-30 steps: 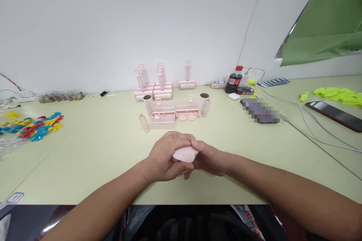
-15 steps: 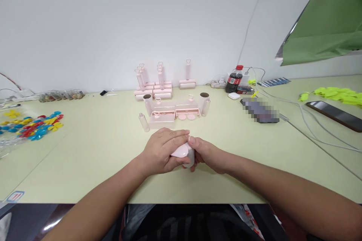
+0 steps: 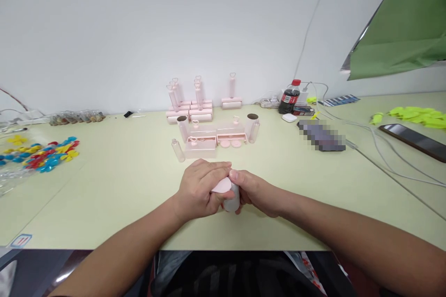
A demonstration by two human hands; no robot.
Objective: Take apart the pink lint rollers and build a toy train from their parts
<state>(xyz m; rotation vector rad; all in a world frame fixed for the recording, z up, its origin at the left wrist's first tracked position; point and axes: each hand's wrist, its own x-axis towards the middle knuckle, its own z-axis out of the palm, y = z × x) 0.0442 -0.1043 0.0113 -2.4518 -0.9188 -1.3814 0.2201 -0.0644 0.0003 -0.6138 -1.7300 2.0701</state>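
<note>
Near the table's front, my left hand is closed over a smooth pink rounded end piece of what looks like a lint roller. My right hand meets it from the other side, wrapped round the whitish roll, its thumb by my left fingertips. Fingers hide much of the held parts. Beyond them lie a translucent pink cover, an open pink case, a clear pink handle tube and upright rolls.
Several pink lint rollers with heart-topped handles stand by the wall. To the right are a cola bottle, a phone, white cables and yellow-green pieces. Colourful plastic pieces lie at left.
Both hands stay pressed together on the lint roller parts. The pink end piece has tilted slightly, and more of the whitish roll shows below my left thumb.
</note>
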